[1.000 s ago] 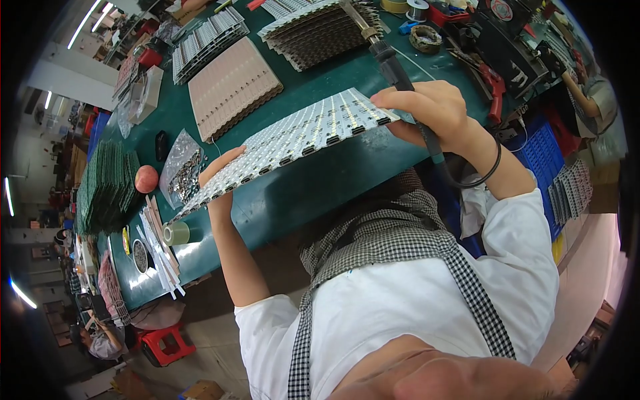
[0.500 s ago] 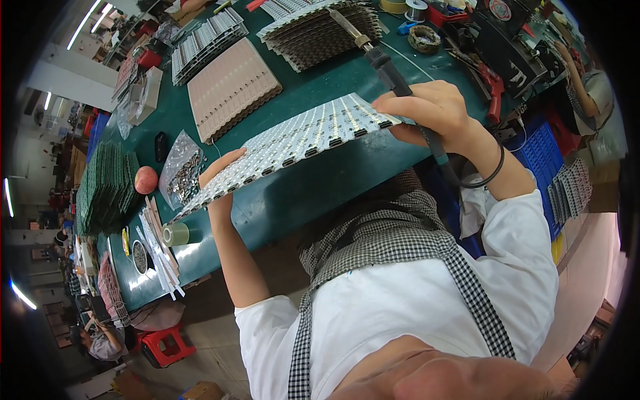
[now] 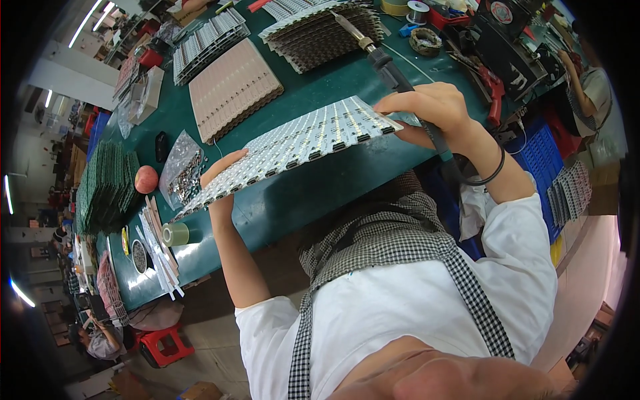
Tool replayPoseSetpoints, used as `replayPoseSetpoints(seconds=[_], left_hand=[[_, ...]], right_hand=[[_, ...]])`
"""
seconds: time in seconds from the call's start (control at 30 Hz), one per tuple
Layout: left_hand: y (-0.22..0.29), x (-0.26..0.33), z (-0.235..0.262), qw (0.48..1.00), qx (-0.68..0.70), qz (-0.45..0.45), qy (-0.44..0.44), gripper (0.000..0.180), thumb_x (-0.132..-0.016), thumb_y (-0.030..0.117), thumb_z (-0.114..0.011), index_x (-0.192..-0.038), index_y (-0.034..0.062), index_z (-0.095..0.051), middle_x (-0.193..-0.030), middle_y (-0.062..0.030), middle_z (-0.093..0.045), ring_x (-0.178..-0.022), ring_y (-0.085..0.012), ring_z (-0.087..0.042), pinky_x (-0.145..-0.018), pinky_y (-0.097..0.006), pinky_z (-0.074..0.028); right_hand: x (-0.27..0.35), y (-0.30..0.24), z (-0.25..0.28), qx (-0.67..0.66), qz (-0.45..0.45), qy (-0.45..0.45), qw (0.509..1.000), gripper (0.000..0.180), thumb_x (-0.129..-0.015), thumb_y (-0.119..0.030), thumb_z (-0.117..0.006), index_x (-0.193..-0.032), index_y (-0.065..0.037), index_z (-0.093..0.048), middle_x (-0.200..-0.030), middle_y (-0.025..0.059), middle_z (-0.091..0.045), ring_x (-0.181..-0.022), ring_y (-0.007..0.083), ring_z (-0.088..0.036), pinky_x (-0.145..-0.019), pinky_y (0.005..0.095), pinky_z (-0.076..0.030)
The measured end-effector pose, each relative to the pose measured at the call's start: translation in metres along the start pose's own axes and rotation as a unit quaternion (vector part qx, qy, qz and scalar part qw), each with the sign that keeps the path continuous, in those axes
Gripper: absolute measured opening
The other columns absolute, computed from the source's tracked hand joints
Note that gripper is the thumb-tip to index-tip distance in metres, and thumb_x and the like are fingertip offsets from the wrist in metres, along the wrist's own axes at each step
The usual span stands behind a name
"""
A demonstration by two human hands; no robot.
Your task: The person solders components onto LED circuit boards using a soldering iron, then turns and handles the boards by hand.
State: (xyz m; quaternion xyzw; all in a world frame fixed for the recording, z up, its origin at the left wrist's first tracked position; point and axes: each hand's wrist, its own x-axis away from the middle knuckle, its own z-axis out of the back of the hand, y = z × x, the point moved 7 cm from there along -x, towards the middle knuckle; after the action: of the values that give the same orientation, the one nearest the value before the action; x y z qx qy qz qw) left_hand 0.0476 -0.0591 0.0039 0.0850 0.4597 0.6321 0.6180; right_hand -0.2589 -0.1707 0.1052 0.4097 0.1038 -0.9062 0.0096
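Note:
Raised above the green table (image 3: 287,207) is a white panel of LED circuit boards (image 3: 300,141), tilted, with small dark parts along its near edge. My left hand (image 3: 223,175) is closed on the panel's left part, thumb on top and the fingers hidden beneath. My right hand (image 3: 430,113) is closed around the handle of a soldering iron (image 3: 387,70), whose tip points up and away to the far left. The thumb and fingers of that same hand also pinch the panel's right corner. The iron's dark cable loops past my right wrist.
Beyond the panel lie a pinkish board stack (image 3: 233,87) and a taller white stack (image 3: 327,40). On the left are green boards (image 3: 107,183), an apple (image 3: 146,179), a bag of small parts (image 3: 183,170) and a tape roll (image 3: 176,234). Solder wire (image 3: 418,12) sits far right.
The panel has tilted very slightly, and its right corner shows a little more separation from my right fingers. Both hands keep nearly the same places.

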Motion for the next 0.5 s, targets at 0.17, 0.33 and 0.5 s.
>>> replayPoseSetpoints(seconds=[0.17,0.33,0.5], left_hand=[[0.002,0.001,0.000,1.000,-0.003,0.016,0.007,0.022,-0.077,-0.005,-0.052,-0.094,-0.0023,-0.066,-0.091,-0.0110,-0.067,-0.084,-0.0174,-0.064,-0.077,-0.025,-0.047],[-0.002,0.002,0.000,0.998,0.042,0.036,0.012,0.020,-0.078,-0.003,-0.054,-0.095,-0.0022,-0.066,-0.091,-0.0105,-0.067,-0.084,-0.0161,-0.063,-0.076,-0.025,-0.046],[0.001,0.001,0.001,0.999,0.020,0.033,0.018,0.017,-0.081,0.000,-0.055,-0.094,-0.0014,-0.066,-0.088,-0.0068,-0.067,-0.080,-0.0122,-0.060,-0.072,-0.023,-0.045]], right_hand=[[0.001,0.000,0.000,-0.013,-0.007,0.011,1.000,0.028,-0.065,0.000,-0.071,-0.090,-0.007,-0.061,-0.074,0.0070,-0.063,-0.062,0.0220,-0.062,-0.053,0.0266,-0.048],[0.006,0.006,-0.003,-0.020,-0.025,0.018,0.999,0.028,-0.065,0.003,-0.070,-0.090,-0.005,-0.061,-0.077,0.0085,-0.064,-0.066,0.0222,-0.065,-0.056,0.0264,-0.050],[0.008,0.017,-0.007,-0.027,-0.074,0.007,0.997,0.033,-0.064,0.008,-0.064,-0.095,-0.002,-0.064,-0.084,0.0105,-0.067,-0.072,0.0208,-0.066,-0.063,0.0251,-0.051]])
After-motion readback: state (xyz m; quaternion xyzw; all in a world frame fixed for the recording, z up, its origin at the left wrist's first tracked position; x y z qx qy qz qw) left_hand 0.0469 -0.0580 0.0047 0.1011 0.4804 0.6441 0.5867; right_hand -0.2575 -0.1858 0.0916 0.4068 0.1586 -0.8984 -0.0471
